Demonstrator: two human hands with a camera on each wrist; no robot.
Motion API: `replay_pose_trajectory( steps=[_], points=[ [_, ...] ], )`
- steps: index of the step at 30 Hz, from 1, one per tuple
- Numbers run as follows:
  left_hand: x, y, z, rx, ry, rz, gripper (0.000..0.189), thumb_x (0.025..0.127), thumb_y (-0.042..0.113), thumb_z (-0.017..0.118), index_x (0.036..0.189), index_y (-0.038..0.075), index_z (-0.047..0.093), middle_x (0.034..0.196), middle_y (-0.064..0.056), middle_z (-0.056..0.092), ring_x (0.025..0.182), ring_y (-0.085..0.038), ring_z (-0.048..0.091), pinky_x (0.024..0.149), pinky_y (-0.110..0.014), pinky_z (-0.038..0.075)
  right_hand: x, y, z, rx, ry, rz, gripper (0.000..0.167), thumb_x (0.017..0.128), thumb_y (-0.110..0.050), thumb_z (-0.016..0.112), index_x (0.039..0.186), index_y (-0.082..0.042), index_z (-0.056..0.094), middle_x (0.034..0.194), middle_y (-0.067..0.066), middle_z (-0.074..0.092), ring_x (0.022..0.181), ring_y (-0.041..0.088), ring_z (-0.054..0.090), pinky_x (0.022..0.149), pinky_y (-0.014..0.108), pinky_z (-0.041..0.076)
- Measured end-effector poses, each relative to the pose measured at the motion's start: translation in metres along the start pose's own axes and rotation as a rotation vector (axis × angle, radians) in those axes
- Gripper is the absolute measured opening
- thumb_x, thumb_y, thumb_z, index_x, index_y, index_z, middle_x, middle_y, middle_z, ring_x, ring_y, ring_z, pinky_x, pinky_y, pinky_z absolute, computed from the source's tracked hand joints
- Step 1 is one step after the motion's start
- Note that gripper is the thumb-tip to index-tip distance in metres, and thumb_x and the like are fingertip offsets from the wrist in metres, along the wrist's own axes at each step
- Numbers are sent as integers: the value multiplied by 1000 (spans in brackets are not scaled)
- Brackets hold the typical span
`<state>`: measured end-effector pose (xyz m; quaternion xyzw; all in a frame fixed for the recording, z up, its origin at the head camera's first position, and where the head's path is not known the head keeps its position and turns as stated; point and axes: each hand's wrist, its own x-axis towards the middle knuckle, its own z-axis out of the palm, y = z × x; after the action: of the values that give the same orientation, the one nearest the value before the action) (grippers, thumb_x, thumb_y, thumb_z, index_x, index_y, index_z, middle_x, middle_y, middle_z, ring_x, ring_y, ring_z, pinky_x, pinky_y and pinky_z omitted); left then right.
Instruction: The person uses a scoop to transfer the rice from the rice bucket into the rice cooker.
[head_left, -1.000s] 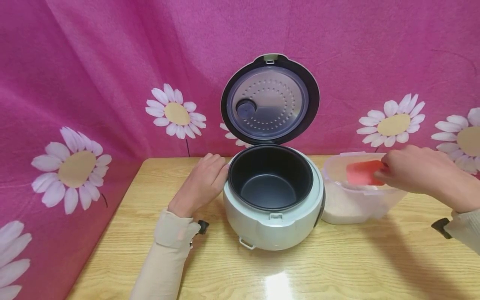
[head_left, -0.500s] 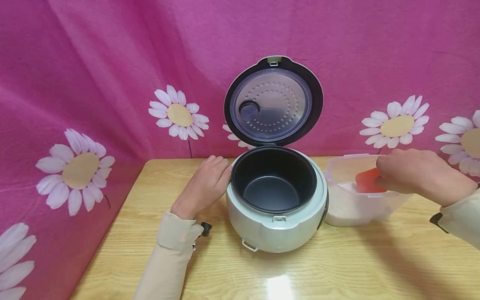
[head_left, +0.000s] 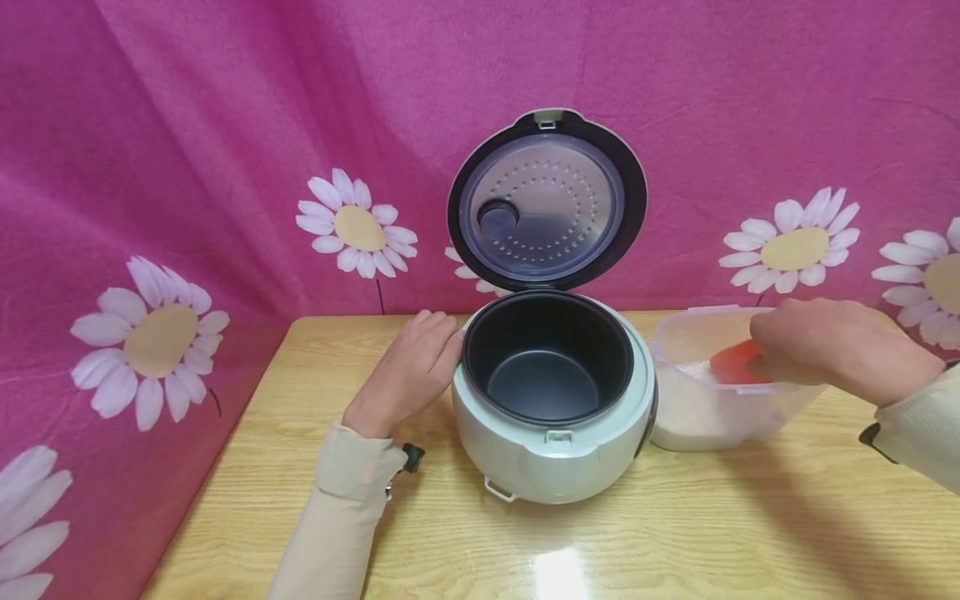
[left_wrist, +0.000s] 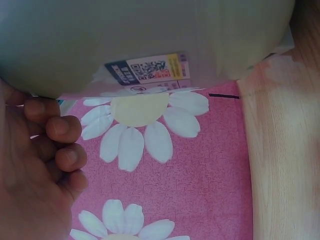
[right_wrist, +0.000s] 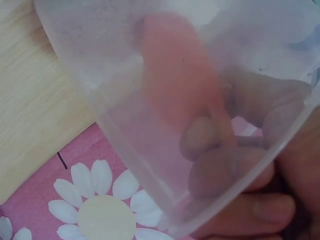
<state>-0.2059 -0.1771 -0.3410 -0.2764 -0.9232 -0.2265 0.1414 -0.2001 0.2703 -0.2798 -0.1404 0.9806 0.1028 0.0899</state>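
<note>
Over the last second the red scoop (head_left: 733, 363) has dipped and tipped flatter inside the tub (head_left: 757, 412), and the right hand (head_left: 832, 342) has gone with it; the left hand has stayed at the cooker.

The scoop's blade is down inside the tub's rim, just beside the white, rice-like grain (head_left: 696, 371), which lies at nine o'clock of it; whether any grain is in the blade cannot be seen. As far as the work shows, the rice cooker (head_left: 547, 473) has its lid (head_left: 558, 200) raised at twelve o'clock and its dark pot (head_left: 543, 387) seated, and the scoop is at the grain. No grain shows in the pot, so any transfer into it would be left, a judgement from how things lie.

The scoop lies between eight and nine o'clock of the right hand, which pinches its handle, fingers bent around it. The left hand is well apart, at nine o'clock of the scoop and across the cooker; it touches the cooker's edge between nine and ten o'clock, its fingers bent, though whether they truly grip cannot be told.

The tub stands at three o'clock of the cooker, both on the wooden surface (head_left: 450, 550). Beyond, at twelve o'clock, hangs a pink flowered cloth (head_left: 375, 67).
</note>
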Motion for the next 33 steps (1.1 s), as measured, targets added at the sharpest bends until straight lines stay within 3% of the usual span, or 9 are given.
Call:
replay_pose_trajectory(
  steps=[16,24,33],
  points=[
    [0,0,-2,-20,-6,-14,22,105,28,48,105,14,65,93,-1,63,90,-18,52,86,-34,49,13,-14,-2,17,-56,-81,32,89,-45,72,74,-20,59,68,-2,52,64,16,49,56,39,39],
    [0,0,-4,-13,-13,-27,23,105,28,48,107,13,65,96,-2,64,92,-18,52,88,-35,50,24,-15,0,42,-87,-177,19,91,-31,72,78,-19,64,67,-5,53,62,14,49,54,34,37],
    [-1,0,-4,-23,-11,-28,23,105,29,49,108,14,66,96,0,64,91,-17,52,86,-34,49,34,-15,10,115,-95,-315,22,93,-33,71,75,-20,71,62,-10,53,58,7,47,56,26,39]
  ],
)
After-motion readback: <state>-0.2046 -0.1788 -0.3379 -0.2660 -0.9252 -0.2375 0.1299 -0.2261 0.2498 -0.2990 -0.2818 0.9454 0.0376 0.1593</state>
